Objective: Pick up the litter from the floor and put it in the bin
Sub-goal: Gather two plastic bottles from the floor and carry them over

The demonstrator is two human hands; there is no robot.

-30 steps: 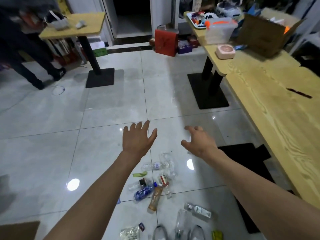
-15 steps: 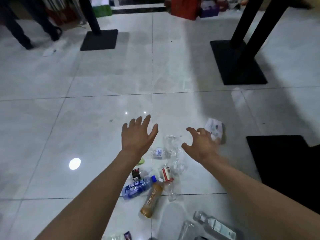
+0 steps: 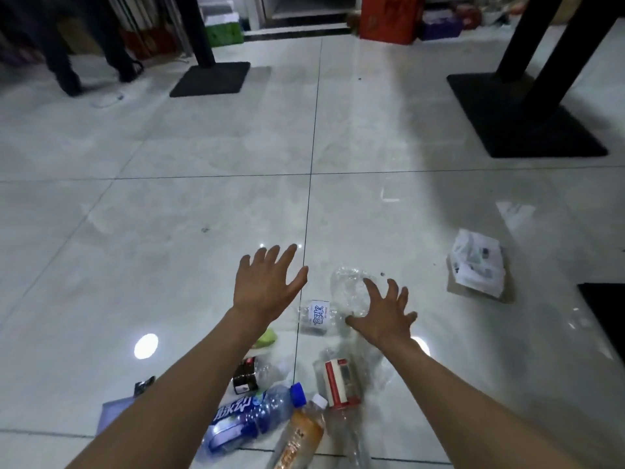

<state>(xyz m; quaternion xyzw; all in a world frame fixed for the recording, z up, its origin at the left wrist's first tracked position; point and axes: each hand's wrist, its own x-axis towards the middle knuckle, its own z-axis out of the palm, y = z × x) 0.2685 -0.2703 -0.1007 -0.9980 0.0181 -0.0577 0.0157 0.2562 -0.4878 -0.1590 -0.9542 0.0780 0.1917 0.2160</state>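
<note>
Litter lies on the grey tiled floor below my arms. A crushed clear bottle [image 3: 348,289] and a small clear bottle with a white-blue label [image 3: 316,316] lie between my hands. My left hand [image 3: 269,282] hovers open, fingers spread, left of them. My right hand [image 3: 384,313] is open with fingers spread, just over the crushed bottle. Nearer me lie a blue-capped bottle [image 3: 250,418], an orange-label bottle [image 3: 299,438], a red-white labelled clear bottle [image 3: 338,382] and a dark-labelled item [image 3: 245,375]. A white crumpled paper bag [image 3: 478,265] lies to the right. No bin is in view.
Black table bases stand at the far left [image 3: 211,77] and far right [image 3: 521,116], and another dark base edge [image 3: 605,306] is at the right. A person's dark legs [image 3: 64,52] stand at the top left. A red box [image 3: 389,18] sits by the far wall.
The view has tilted down and closer to the floor. Both hands have lowered toward the litter, the right hand spreading its fingers over the crushed bottle.
</note>
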